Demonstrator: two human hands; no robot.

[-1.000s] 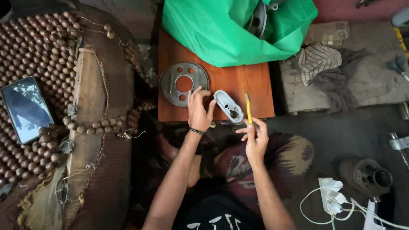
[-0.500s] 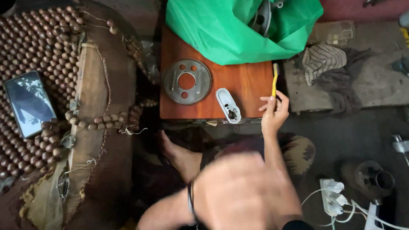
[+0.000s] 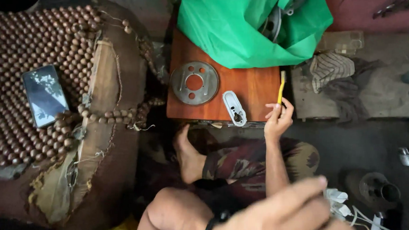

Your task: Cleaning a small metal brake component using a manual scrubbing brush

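Currently a slim yellow toothbrush (image 3: 281, 87) is gripped near its lower end by the fingers (image 3: 274, 109) of the right hand (image 3: 278, 120), and it is held upright over the right edge of the small reddish wooden desk (image 3: 255, 87), whose surface is smooth and polished. The left hand (image 3: 285, 215) is seen blurred and large at the bottom of the view, close to the camera; its fingers are loosely spread and nothing is held in them. On the desk a flat round metal disc (image 3: 194, 83) is laid, dull grey, pierced by a central hole and several smaller ones. Just beside it, near the front edge, an oblong white plastic part (image 3: 234, 108) with rounded ends is placed. The back of the desk is covered by a crumpled green plastic bag (image 3: 244, 28). To the left, a seat cover of round brown wooden beads (image 3: 44, 37) is spread over worn fabric, and a dark glossy phone (image 3: 44, 95) is rested on it. A striped cloth (image 3: 331, 67) is bunched to the right
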